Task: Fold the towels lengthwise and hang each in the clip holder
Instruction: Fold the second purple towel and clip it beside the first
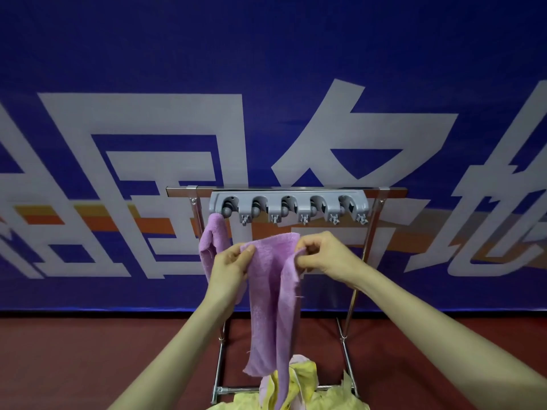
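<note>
**Second purple towel held up, ready for its lengthwise fold**

Nearest the person, low at the foot of the rack, lay a heap of yellow towels [299, 389] with a bit of pale pink showing among them, waiting their turn. Above that hung the purple towel [270, 294] in hand, dangling down from its top edge. The left hand [229, 266] pinched the left top corner between thumb and fingers; the right hand [324, 255] was closed on the right top edge, which had bunched and rolled a little under the grip.

To my eye the fold would go best if both hands first pulled the top edge taut and level, then brought one corner across to meet the other so the long sides matched, letting the cloth's weight draw the crease straight. That rolled right edge wanted smoothing first, or the fold would come out lopsided.

Behind the hands, another purple towel [211, 241] already hung from the leftmost clip of the grey clip holder [288, 207], mounted on the metal rack [359, 291]. The four clips to its right looked free. Beyond stood a blue banner [266, 69] with large white characters.
</note>
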A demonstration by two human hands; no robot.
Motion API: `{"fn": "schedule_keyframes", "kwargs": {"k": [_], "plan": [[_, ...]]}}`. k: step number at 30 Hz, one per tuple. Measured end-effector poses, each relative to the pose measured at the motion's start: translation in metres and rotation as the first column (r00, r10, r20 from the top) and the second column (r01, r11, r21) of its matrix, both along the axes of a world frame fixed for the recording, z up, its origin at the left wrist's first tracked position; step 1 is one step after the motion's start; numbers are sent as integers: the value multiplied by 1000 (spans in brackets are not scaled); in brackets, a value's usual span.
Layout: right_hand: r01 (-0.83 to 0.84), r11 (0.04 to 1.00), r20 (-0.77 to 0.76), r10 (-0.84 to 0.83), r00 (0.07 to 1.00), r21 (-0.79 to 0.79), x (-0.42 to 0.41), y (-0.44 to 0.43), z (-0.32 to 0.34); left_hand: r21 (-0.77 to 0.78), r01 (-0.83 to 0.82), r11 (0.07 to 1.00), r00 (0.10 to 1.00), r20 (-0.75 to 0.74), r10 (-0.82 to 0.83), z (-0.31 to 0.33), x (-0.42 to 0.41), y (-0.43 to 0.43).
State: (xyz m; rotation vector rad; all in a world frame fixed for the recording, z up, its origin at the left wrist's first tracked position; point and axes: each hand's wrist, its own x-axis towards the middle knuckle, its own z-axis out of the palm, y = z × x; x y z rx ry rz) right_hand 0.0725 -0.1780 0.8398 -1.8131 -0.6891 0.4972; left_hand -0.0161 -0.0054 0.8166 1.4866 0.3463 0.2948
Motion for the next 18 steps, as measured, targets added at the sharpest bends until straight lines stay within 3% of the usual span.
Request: {"fn": "schedule_keyframes", "kwargs": {"k": [9, 18], "plan": [[104, 994, 105, -108, 989, 42, -4, 27, -10, -171, 92, 981, 995, -28, -98, 3, -8, -17], [173, 984, 122, -167, 978, -34, -10, 31, -20, -109, 136, 985, 990, -29, -140, 3, -22, -17]]}}
